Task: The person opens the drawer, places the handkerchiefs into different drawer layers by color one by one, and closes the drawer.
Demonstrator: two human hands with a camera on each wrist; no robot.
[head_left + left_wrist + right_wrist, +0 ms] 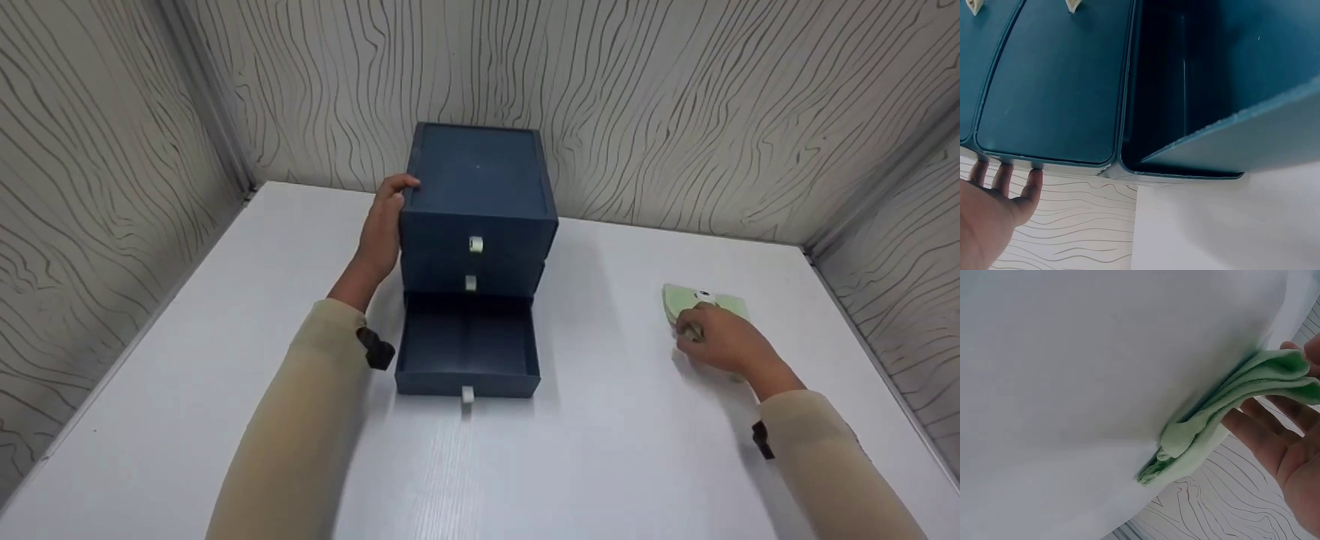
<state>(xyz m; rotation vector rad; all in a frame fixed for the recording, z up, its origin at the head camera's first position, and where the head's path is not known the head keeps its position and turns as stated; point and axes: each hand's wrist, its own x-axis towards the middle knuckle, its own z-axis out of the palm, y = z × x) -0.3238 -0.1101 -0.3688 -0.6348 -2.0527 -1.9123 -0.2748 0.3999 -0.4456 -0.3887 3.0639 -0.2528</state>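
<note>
A dark blue drawer unit (pixel 480 172) stands on the table, its bottom drawer (pixel 431 385) pulled out with a bare floor showing. My left hand (pixel 381 234) rests against the unit's left side, fingertips at the top edge. In the left wrist view the fingers (pixel 1002 179) touch the side wall and are not curled round it. To the right lies a folded light green cloth (pixel 679 298) with a white and black eye-like patch. My right hand (pixel 721 341) pinches its near edge, and in the right wrist view the cloth's folded layers (pixel 1230 391) bend up between thumb and fingers.
The upper two drawers are closed, each with a small pale pull tab (pixel 476 244). Wood-grain patterned panels (pixel 637 97) wall in the white table (pixel 600 450) at the back and both sides. Grey metal posts (pixel 214 97) stand at the corners.
</note>
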